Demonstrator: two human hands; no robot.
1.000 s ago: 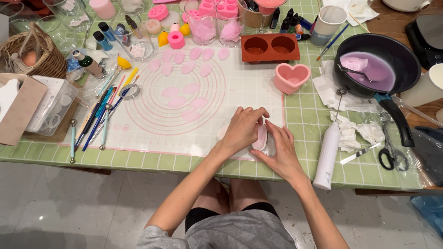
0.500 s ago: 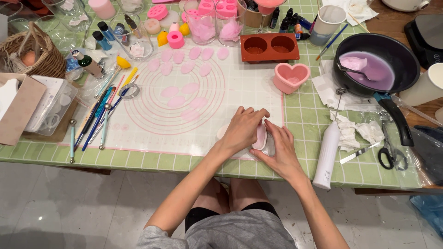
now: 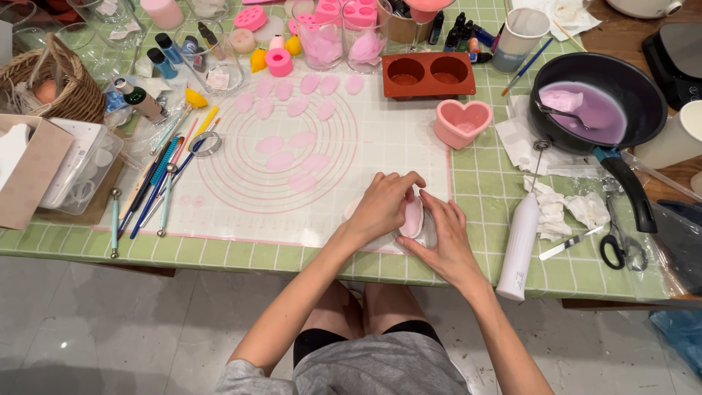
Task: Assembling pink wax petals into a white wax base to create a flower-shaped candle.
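Head view looks straight down on both hands meeting at the near edge of a white mat with pink rings (image 3: 409,139). The left hand (image 3: 384,205) lies palm down with fingers curled over a pale pink oval piece (image 3: 412,218), pressing on its top. The right hand (image 3: 446,238) cups the same piece from the right and the near side, fingers half closed against its edge. The piece sits between the two hands, on the mat. Beyond the left hand lie rows of small pink petals (image 3: 292,139). Just right of the right hand stands a white bottle-shaped tool (image 3: 518,245); farther right, scissors (image 3: 618,245). Beyond the right hand sits a pink heart mould (image 3: 462,123).
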